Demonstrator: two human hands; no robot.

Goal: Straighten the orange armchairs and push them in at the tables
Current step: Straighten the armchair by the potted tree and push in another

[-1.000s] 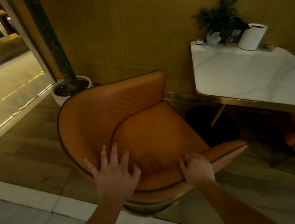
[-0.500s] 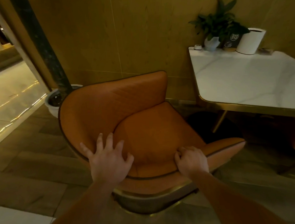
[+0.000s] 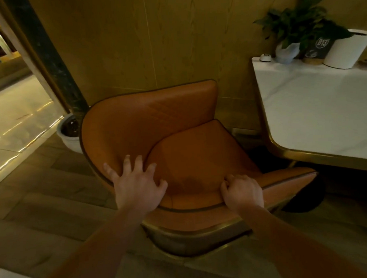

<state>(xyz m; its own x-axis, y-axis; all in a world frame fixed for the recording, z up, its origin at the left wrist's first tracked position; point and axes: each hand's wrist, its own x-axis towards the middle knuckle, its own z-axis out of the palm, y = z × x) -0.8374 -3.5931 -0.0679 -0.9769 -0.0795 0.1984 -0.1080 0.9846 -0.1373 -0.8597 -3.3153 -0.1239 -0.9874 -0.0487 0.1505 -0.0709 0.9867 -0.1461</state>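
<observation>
A: Where is the orange armchair [image 3: 148,127]?
B: Mid-view on the wood floor, with its seat opening toward one o'clock. The table [image 3: 316,116] stands at three o'clock of it. The chair's near arm ends close to the table's corner, so I judge it angled and not yet squared up.
A: And the hands?
B: The left hand [image 3: 137,187] lies flat, fingers spread, on the shell's curve at seven o'clock of the seat. The right hand [image 3: 243,194] is curled over the near rim at five o'clock, its fingers hooked in beside the cushion.
A: How will it handle?
B: Probably heavy, since it is a padded shell on a brass-coloured metal base [image 3: 195,235]. The upholstery looks smooth and a flat palm may slip, so the stiff piped rim is the place to grip. I expect it to drag, not glide.
A: Count?
B: One armchair, one table, and two hands on the chair. The table carries one plant [image 3: 299,26] and one white cylinder [image 3: 347,49]. One floor pot [image 3: 70,133] sits at ten o'clock.
</observation>
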